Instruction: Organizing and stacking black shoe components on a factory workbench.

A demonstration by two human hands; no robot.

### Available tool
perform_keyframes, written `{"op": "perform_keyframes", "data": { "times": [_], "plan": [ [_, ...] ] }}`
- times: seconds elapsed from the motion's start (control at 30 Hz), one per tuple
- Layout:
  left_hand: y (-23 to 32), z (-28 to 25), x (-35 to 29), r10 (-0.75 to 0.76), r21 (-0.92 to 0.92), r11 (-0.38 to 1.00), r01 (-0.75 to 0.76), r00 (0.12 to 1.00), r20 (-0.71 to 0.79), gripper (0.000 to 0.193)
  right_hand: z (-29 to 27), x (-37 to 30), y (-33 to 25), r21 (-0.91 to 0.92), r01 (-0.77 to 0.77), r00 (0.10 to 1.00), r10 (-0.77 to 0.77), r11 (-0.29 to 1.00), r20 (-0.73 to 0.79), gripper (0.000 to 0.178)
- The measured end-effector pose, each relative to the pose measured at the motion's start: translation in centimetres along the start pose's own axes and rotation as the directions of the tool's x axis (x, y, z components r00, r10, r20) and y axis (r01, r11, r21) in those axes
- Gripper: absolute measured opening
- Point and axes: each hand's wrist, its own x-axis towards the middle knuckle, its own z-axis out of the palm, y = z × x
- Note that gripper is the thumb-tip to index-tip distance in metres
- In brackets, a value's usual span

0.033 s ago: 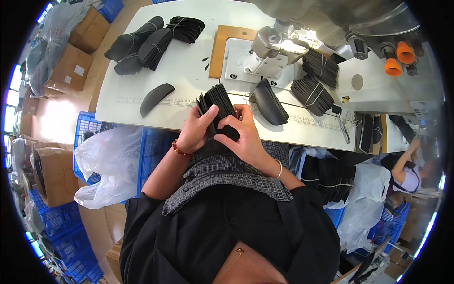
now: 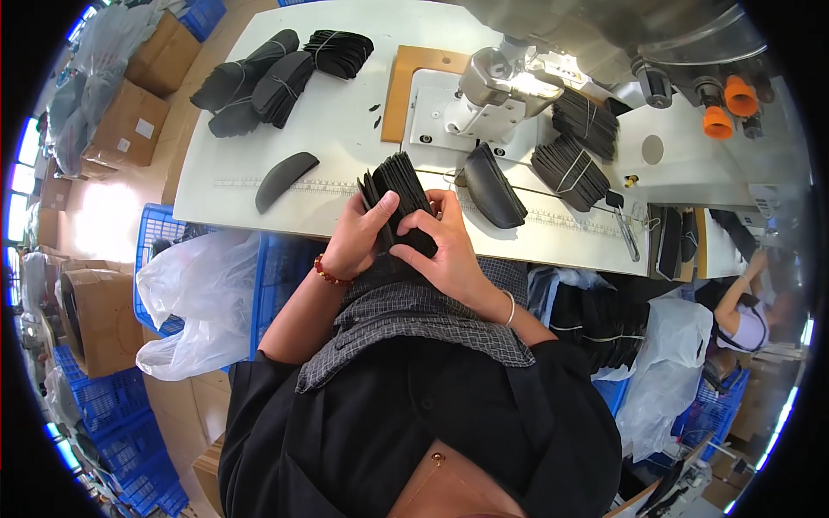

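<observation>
Between my two hands is a stack of black, flat, curved pieces (image 2: 400, 183), held upright at the table's front edge. My left hand (image 2: 357, 235) wraps its left side, thumb laid along the outer pieces, a few of which fan apart. My right hand (image 2: 447, 252) grips the right side and lower part, fingers bent around it. The stack's lower end is partly hidden by my fingers. Just right of it, a black half-moon piece (image 2: 494, 186) stands on the table, and another single half-moon piece (image 2: 286, 181) lies flat to the left.
A sewing machine (image 2: 501, 95) stands behind my hands on the white table (image 2: 345, 129). Tied black bundles (image 2: 283, 89) lie at far left, more bundles (image 2: 570, 173) at right beside tweezers (image 2: 628, 233). Plastic bags (image 2: 203, 285) and blue crates flank me. Another person (image 2: 744, 319) works at far right.
</observation>
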Motion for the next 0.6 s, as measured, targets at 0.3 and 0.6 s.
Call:
{"op": "perform_keyframes", "data": {
  "times": [0.3,0.6],
  "plan": [
    [-0.1,0.0,0.1,-0.007,0.010,1.000,0.007,1.000,0.025,0.037,-0.5,-0.1,0.4,0.045,-0.046,0.998,0.043,0.998,0.050,0.025],
    [-1.1,-0.5,0.2,0.066,0.099,0.993,-0.061,0.997,-0.045,0.032,0.1,0.0,0.4,0.024,-0.025,1.000,0.025,0.999,0.013,0.022]
  ]
}}
